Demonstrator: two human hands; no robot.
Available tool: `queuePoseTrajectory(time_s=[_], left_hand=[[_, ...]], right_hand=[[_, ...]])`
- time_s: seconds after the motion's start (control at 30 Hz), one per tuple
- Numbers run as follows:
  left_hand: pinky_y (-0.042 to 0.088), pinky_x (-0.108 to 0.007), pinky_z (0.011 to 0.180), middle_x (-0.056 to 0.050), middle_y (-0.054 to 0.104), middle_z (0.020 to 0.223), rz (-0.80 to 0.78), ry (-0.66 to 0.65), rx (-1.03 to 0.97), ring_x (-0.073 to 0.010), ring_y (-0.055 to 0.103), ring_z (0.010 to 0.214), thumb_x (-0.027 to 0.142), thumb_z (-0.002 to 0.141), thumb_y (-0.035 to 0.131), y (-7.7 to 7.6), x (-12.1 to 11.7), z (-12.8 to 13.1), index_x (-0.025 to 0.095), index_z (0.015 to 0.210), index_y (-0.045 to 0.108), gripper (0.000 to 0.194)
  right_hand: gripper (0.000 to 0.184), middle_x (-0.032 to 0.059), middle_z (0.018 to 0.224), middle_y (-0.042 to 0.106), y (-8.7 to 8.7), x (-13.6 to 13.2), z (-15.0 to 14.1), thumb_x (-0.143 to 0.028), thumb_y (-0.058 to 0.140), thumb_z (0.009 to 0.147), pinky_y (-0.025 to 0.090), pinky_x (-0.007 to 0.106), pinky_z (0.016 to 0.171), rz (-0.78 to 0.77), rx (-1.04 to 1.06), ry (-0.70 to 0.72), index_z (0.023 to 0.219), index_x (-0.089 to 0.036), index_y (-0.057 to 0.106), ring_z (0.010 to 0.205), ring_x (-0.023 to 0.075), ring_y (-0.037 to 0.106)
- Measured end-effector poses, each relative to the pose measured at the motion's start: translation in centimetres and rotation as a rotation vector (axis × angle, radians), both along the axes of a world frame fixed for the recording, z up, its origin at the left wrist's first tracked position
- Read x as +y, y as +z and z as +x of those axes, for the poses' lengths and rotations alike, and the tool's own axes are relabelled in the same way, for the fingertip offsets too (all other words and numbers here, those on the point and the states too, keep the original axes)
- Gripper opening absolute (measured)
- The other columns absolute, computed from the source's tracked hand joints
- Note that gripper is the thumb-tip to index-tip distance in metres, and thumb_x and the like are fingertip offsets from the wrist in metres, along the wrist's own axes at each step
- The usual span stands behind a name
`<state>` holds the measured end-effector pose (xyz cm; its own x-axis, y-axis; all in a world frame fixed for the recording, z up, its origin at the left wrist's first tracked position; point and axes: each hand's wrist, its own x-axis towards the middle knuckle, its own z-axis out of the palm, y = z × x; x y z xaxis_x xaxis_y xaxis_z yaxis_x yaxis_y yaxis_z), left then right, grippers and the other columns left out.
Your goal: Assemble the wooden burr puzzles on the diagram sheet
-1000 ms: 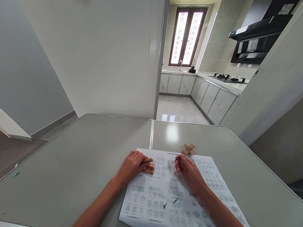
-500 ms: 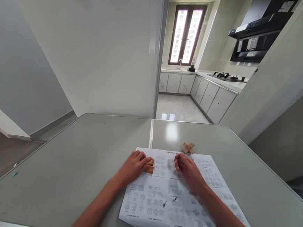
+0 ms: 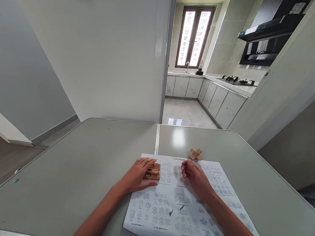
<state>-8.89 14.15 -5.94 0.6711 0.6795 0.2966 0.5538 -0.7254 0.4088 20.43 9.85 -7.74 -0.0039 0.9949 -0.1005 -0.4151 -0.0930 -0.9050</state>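
Several notched wooden puzzle sticks (image 3: 152, 172) lie side by side on a printed sheet (image 3: 168, 191). My left hand (image 3: 139, 174) rests at their left end, its fingers over the far stick and its thumb stretched out on the paper, apart from the near stick. My right hand (image 3: 193, 174) lies still on the sheet with its fingers curled in. The inside of its curl is hidden, so any content cannot be made out. Just beyond it, a cross-shaped wooden burr puzzle (image 3: 195, 154) stands on the table past the sheet's far edge.
The grey folding table (image 3: 59, 183) has a metal seam (image 3: 157, 138) down its middle. A small teal bit (image 3: 15, 181) lies near its left edge. White wall panels and a kitchen with a stove (image 3: 237, 80) are beyond.
My left hand has opened: its thumb has moved off the wooden sticks and down onto the paper, showing more of the sticks. My right hand and the cross-shaped puzzle have stayed put.
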Motion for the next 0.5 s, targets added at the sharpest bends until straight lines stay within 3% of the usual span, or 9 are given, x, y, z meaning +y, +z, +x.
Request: queuePoseTrajectory(time_s=[0.13,0.5], left_hand=[[0.052,-0.049,0.105,-0.01,0.065,0.135,-0.013,0.034,-0.023,-0.0316,0.061,0.123,0.042,0.086,0.081,-0.24,0.19,-0.13,0.032,0.149,0.048,0.072],[0.06,-0.042,0.095,-0.009,0.063,0.13,-0.043,0.034,-0.044,-0.0281,0.066,0.114,0.044,0.088,0.079,-0.52,0.21,-0.16,0.03,0.135,0.06,0.052]], right_hand=[[0.043,0.0027,0.08,0.062,-0.14,0.07,0.06,-0.064,0.077,0.082,0.043,0.03,0.058,-0.007,0.005,0.002,0.087,-0.022,0.071,0.065,0.0162,0.051],[0.044,0.0032,0.079,0.061,0.41,-0.29,-0.03,-0.065,0.077,0.082,0.044,0.03,0.059,-0.017,-0.002,0.014,0.086,-0.022,0.071,0.064,0.0163,0.049]])
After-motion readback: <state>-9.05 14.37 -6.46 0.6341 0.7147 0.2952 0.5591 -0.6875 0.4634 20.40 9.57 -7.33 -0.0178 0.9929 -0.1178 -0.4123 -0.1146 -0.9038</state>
